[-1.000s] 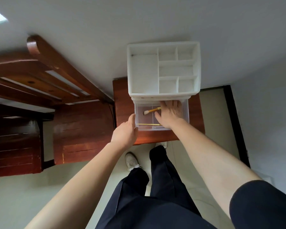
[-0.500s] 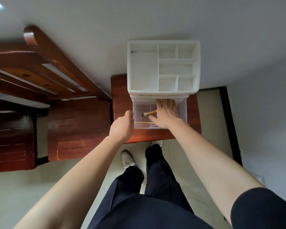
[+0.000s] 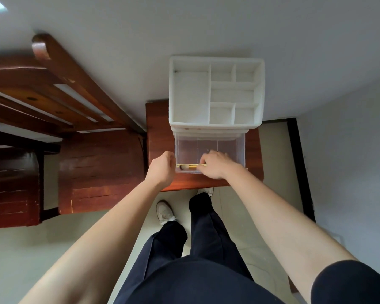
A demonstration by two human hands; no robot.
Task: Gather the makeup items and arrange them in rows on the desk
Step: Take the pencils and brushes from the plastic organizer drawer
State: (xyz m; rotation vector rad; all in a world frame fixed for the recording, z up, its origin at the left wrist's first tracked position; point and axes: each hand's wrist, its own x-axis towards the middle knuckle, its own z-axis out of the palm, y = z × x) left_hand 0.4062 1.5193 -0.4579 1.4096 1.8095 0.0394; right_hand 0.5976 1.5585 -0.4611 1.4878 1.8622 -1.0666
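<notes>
Head view shows the brush (image 3: 192,166) lying crosswise at the front of the clear drawer (image 3: 230,148), which is pulled out from under the white organizer (image 3: 215,93) on the small wooden table (image 3: 158,132). My worry is the grip: my right hand (image 3: 217,164) has only the end of the thin gold handle, so the bristle end could dip and catch the drawer's front wall as I lift, and the brush could slip back in or fall over the edge to the floor. The drawer juts well out, so a tug upward or toward me might drag it further or tip it. The divider inside could also snag my knuckles.

My right hand is curled over the drawer's front, fingertips pinched on the handle. My left hand (image 3: 161,170) is bunched in a loose fist against the drawer's front left corner; I judge it is steadying the drawer, but I cannot tell whether it actually grips the wall or just rests there.
</notes>
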